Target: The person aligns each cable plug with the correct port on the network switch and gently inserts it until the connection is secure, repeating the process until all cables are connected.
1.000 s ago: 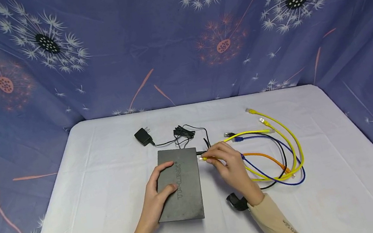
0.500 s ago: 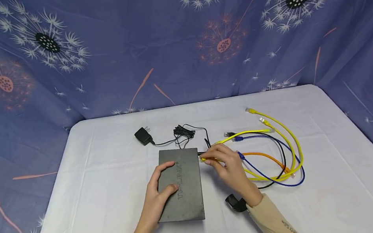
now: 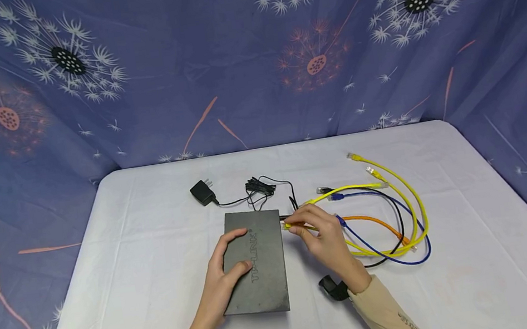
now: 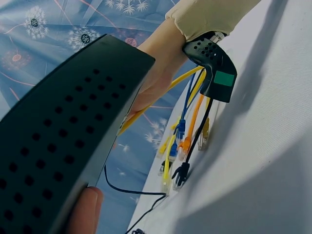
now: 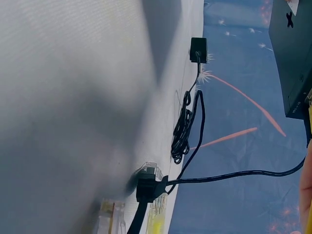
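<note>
My left hand (image 3: 225,274) holds a dark grey TP-LINK network switch (image 3: 269,296), thumb and a finger lying on its lettered face. In the left wrist view the vented side of the switch (image 4: 63,122) shows it raised off the table, with one fingertip (image 4: 87,212) at its edge. At its right side my right hand (image 3: 321,238) pinches the yellow network cable's plug (image 3: 287,226). That plug meets the port side of the switch; how deep it sits cannot be made out. A black power lead (image 5: 234,175) runs to the switch beside it.
A black power adapter (image 3: 203,193) and its bundled cord (image 3: 260,186) lie behind the switch. To the right, loose yellow (image 3: 421,204), blue (image 3: 411,262), black (image 3: 400,218) and orange (image 3: 377,220) network cables spread over the white table (image 3: 480,269).
My right hand has shifted slightly left, bringing the yellow cable's plug closer against the switch. Less of its clear tip shows now. The switch has moved slightly right; my left hand keeps its hold.
</note>
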`<state>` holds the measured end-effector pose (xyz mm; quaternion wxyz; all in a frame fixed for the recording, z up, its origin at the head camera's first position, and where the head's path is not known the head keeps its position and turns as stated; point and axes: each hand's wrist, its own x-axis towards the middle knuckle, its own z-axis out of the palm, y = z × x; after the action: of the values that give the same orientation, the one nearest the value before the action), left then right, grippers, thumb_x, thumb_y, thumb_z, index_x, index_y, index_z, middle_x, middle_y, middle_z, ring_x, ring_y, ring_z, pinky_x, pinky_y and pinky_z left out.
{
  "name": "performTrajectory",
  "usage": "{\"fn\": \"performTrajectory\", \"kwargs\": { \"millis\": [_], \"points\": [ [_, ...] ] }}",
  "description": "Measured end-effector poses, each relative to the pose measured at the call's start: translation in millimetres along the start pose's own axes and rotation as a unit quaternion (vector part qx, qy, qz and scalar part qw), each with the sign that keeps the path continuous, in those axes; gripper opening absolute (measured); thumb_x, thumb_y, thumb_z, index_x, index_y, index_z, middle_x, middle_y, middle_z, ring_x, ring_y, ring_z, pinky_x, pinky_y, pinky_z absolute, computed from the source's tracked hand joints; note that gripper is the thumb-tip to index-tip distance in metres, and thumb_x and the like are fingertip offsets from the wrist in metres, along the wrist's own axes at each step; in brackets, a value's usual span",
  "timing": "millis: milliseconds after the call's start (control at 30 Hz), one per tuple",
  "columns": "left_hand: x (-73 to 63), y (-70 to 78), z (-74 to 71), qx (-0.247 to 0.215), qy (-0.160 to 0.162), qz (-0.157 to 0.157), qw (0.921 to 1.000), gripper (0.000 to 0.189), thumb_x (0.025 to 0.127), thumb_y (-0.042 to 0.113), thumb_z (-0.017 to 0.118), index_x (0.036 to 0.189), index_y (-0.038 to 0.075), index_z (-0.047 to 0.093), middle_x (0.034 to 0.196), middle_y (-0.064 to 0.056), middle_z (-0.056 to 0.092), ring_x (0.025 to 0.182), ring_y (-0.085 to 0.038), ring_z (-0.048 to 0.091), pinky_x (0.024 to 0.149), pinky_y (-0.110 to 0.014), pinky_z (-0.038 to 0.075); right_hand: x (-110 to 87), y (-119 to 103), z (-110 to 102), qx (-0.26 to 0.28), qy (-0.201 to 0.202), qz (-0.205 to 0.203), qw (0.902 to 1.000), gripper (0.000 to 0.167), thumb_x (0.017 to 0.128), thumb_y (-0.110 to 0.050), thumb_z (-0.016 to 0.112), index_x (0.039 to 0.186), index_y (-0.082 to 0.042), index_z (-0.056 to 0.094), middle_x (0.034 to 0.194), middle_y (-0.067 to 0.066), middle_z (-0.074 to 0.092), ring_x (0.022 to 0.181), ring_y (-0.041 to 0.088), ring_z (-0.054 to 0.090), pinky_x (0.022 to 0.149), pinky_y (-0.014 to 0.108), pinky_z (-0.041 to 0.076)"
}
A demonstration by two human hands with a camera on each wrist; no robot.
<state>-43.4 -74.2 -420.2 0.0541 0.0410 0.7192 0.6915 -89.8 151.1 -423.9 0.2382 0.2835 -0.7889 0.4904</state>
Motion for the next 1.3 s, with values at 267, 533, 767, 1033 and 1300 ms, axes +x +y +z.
{"fn": "performTrajectory", "kwargs": {
  "millis": [267,533,767,1033,1300],
  "points": [
    [-0.2,1.8,-0.4,0.013,-0.004,0.000,0.9999,0.056,0.081,0.006,0.061,0.131,0.030,0.054,0.138,0.003,0.046,0.119,-0.022,0.042,0.096,-0.047,0.026,0.0,0.2,0.2,0.000,0.001,-0.002,1.0000,0.021,0.076,0.012,0.071,0.092,-0.001,0.072,0.089,0.007,0.064,0.082,0.021,0.061,0.075,0.020,0.050],
    [-0.1,3.6,0.2,0.024,-0.011,0.003,0.9996,0.057,0.081,0.006,0.061,0.131,0.030,0.052,0.138,0.003,0.045,0.120,-0.021,0.041,0.098,-0.049,0.025,0.0,1.1,-0.4,-0.009,0.004,-0.006,0.9999,0.020,0.076,0.011,0.072,0.090,-0.003,0.072,0.088,0.005,0.064,0.080,0.020,0.061,0.073,0.018,0.049],
    [0.0,5.0,-0.1,0.042,-0.019,0.010,0.9989,0.057,0.081,0.007,0.060,0.132,0.031,0.051,0.139,0.004,0.044,0.118,-0.022,0.043,0.097,-0.049,0.028,-0.4,0.5,-0.4,-0.011,0.011,-0.010,0.9998,0.021,0.075,0.012,0.072,0.089,-0.003,0.072,0.087,0.005,0.064,0.079,0.019,0.060,0.071,0.017,0.048],
    [-0.3,6.1,-1.1,0.051,-0.028,0.012,0.9982,0.057,0.082,0.009,0.060,0.133,0.031,0.050,0.141,0.003,0.042,0.123,-0.021,0.039,0.098,-0.052,0.025,0.6,-2.3,-0.1,-0.022,0.022,-0.020,0.9993,0.021,0.074,0.012,0.073,0.088,-0.004,0.072,0.086,0.004,0.064,0.079,0.019,0.059,0.069,0.020,0.044],
    [-0.7,5.5,-0.3,0.046,-0.029,0.010,0.9985,0.057,0.082,0.009,0.060,0.133,0.031,0.049,0.139,0.001,0.044,0.118,-0.023,0.043,0.095,-0.049,0.029,1.2,-1.5,2.7,-0.033,0.037,-0.035,0.9981,0.021,0.072,0.012,0.074,0.086,-0.004,0.072,0.085,0.005,0.065,0.079,0.021,0.060,0.069,0.023,0.044]
  ]
}}
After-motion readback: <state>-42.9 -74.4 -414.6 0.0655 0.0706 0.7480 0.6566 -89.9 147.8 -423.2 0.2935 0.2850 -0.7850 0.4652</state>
